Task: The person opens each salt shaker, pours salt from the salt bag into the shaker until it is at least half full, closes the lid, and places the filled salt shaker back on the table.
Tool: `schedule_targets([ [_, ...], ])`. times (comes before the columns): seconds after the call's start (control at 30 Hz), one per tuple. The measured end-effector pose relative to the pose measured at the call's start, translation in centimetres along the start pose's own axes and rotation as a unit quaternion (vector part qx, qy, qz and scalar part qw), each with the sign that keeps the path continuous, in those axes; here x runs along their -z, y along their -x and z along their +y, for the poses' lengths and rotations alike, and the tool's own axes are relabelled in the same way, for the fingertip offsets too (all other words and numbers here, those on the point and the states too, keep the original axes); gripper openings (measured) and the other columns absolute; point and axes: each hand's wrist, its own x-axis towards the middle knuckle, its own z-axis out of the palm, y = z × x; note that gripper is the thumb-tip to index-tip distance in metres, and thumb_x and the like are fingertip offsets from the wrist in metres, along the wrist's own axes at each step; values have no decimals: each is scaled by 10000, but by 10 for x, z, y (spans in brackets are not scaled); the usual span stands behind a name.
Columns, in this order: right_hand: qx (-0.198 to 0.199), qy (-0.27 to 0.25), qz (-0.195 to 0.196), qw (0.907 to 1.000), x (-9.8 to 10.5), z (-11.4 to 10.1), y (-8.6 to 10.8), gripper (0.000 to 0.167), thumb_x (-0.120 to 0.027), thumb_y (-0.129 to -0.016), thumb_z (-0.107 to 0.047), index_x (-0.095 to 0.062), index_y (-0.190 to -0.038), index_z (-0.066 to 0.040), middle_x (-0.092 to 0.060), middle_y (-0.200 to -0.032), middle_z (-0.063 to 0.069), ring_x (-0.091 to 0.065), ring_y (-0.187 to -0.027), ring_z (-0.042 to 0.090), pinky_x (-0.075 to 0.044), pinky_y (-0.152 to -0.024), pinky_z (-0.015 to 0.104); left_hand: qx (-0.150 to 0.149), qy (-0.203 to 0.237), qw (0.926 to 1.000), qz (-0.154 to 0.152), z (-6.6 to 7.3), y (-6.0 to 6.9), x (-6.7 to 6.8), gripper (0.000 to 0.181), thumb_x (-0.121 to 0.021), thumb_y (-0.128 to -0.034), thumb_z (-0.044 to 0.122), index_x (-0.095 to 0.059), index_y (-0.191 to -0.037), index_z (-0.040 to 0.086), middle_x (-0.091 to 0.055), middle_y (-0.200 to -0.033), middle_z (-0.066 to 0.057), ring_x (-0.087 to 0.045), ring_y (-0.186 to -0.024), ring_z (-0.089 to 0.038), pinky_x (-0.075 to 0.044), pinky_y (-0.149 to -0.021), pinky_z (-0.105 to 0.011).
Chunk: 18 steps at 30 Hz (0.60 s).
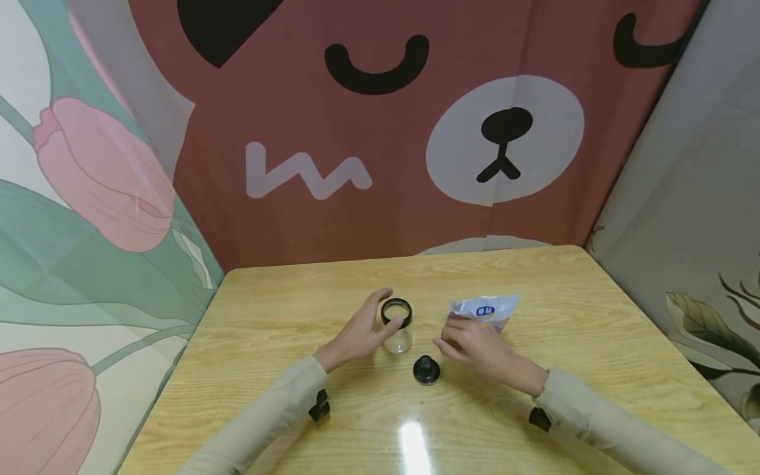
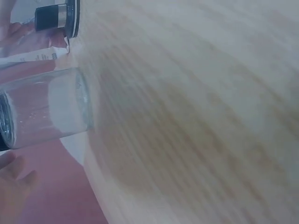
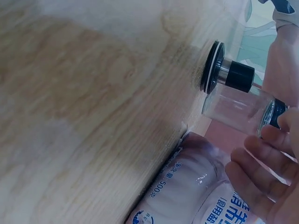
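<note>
A yellowish wooden table shows its grain, with a white reflection on its near part. Behind it hangs a reddish-brown cloth printed with a bear's face. On the left is a flowered cloth with pink tulips; on the right, a grey cloth with a plant print.

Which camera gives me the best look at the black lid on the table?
The right wrist view: the lid shows whole and large, from the side, with its silver band and knob clear. The head view shows it whole from above, but small. The left wrist view cuts it off at the top edge.
</note>
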Motion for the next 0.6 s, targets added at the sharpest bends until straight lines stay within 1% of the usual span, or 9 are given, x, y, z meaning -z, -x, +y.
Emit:
schedule_targets([
  [0.13, -80, 190, 110, 9997, -1, 0, 1, 236, -721, -886, -174, -610, -681, -211, -551, -697, -118, -479, -598, 8, -432, -493, 172, -129, -60, 9998, 119, 4, -2, 3, 686, -476, -1018, 522, -264, -1547, 139, -339, -1558, -42, -309, -1430, -190, -305, -1155, -437],
  [0.27, -210, 187, 131, 9995, -2, -1, 2, 244, -712, -898, -181, -615, -677, -216, -578, -712, -115, -497, -608, 11, -447, -501, 173, -342, -152, 9989, 290, 8, -5, 6, 630, -478, -1024, 504, -334, -1524, 149, -381, -1534, -45, -344, -1411, -194, -332, -1138, -451],
  [0.47, -442, 124, 30, 9989, 0, -2, 4, 211, -707, -918, -177, -668, -714, -212, -623, -749, -112, -515, -614, -5, -459, -507, 176, -842, -187, 9945, 598, 11, -10, 9, 522, -491, -1037, 432, -462, -1446, 108, -457, -1472, -79, -407, -1370, -209, -367, -1115, -451],
  [0.6, -684, 202, -120, 9974, 2, -3, 6, 177, -715, -919, -183, -717, -744, -206, -667, -760, -96, -520, -592, -13, -456, -493, 177, -1022, -98, 9923, 688, 13, -12, 11, 459, -507, -1040, 389, -513, -1401, 105, -484, -1450, -95, -425, -1357, -202, -382, -1105, -447],
])
